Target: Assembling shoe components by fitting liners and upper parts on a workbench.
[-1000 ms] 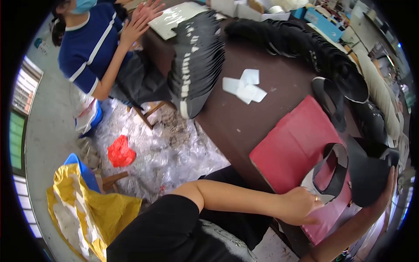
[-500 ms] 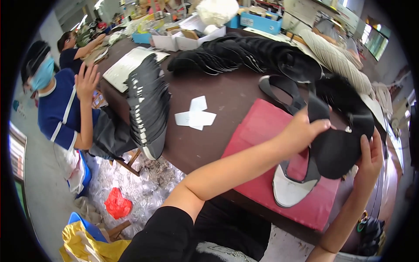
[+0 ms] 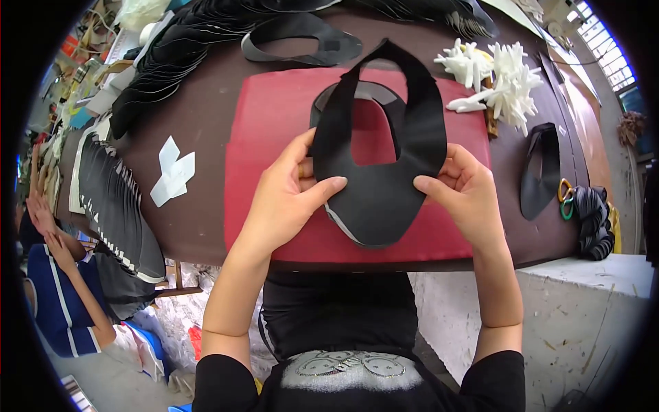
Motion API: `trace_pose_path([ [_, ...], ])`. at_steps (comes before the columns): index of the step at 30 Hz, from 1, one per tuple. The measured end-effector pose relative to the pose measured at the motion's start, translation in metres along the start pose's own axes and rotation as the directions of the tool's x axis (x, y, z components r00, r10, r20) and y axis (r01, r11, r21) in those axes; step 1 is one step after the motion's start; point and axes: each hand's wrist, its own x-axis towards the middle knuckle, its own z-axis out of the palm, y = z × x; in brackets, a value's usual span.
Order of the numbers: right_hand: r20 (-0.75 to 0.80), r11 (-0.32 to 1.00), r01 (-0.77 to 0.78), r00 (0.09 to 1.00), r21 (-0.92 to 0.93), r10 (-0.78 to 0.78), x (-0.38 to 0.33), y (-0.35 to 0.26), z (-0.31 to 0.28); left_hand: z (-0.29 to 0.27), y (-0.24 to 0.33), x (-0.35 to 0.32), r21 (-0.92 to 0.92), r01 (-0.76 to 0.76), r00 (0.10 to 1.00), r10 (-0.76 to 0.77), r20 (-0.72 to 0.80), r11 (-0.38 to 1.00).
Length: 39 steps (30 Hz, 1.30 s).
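Observation:
My left hand (image 3: 285,196) and my right hand (image 3: 470,192) hold a black shoe upper (image 3: 374,202) by its two sides, thumbs on top and fingers curled underneath. Its rounded toe points toward me and its open loop points away. Beneath it a second upper (image 3: 384,93), with a grey inner side, lies on a red mat (image 3: 268,117); most of that piece is hidden. A pale edge shows under the held upper near my left thumb. Whether the two pieces touch, I cannot tell.
Another black upper (image 3: 340,49) lies beyond the mat, and one more (image 3: 540,175) at the right. A bunch of white finger-like pieces (image 3: 508,82), scissors with orange and green handles (image 3: 565,199), white paper pieces (image 3: 173,172) and stacked uppers (image 3: 113,199) surround it. A person (image 3: 62,295) sits at left.
My hands have come from the right side to the middle, bringing the black upper over the mat. My view has turned to the right and down.

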Motion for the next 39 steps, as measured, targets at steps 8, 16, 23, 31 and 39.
trace_pose_path([
  [8,0.028,0.986,0.057,0.998,-0.157,-0.053,0.006,0.022,-0.010,0.013,-0.005,-0.006,0.198,0.079,0.996,-0.068,-0.064,0.977],
  [16,0.027,0.967,0.024,0.999,-0.255,-0.018,0.018,0.035,-0.013,0.014,-0.019,-0.003,0.274,0.081,0.994,-0.057,-0.094,0.958],
  [23,0.026,0.921,0.085,0.996,-0.380,-0.081,0.019,0.037,-0.014,0.015,-0.015,0.001,0.312,0.094,0.993,-0.067,-0.095,0.945],
  [31,0.026,0.877,0.153,0.987,-0.455,-0.159,0.015,0.034,-0.010,0.015,-0.013,-0.001,0.298,0.124,0.990,-0.100,-0.096,0.946],
  [39,0.041,0.841,0.208,0.975,-0.499,-0.217,0.012,0.033,-0.005,0.018,-0.011,-0.004,0.456,0.112,0.991,-0.064,-0.119,0.883],
])
